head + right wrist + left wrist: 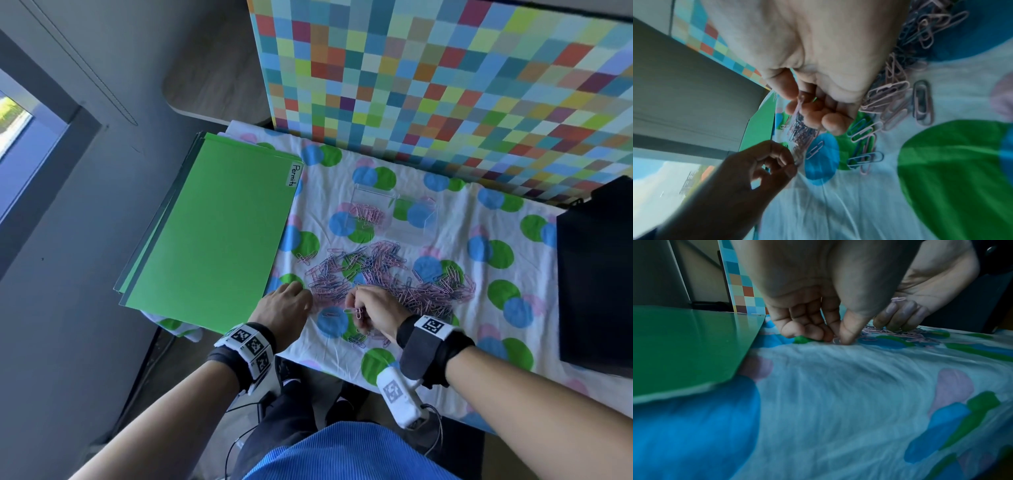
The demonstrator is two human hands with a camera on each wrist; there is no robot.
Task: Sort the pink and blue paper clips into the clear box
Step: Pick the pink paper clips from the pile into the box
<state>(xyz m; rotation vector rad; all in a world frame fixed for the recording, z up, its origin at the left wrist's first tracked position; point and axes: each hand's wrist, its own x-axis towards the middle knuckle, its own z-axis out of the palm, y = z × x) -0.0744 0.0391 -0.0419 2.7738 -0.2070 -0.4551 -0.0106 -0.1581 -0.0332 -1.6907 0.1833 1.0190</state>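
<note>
A wide heap of pink and blue paper clips (pixel 387 274) lies on the dotted cloth (pixel 445 342). Behind it stands the clear box (pixel 428 222), with several pink clips (pixel 368 214) in its left compartment; no clips show in the right one. My left hand (pixel 306 298) is at the heap's left edge, thumb and forefinger pinching a pale pink clip (pixel 835 340) against the cloth. My right hand (pixel 356 308), fingers curled, holds pink clips (pixel 800 104) just above the heap's near edge. A few loose clips (pixel 861 146) lie below it.
A stack of green folders (pixel 212 233), labelled "Permits", lies left of the heap, close to my left hand. A checkered board (pixel 445 85) stands behind the cloth. A black box (pixel 596 274) sits at the right. The table edge runs near my wrists.
</note>
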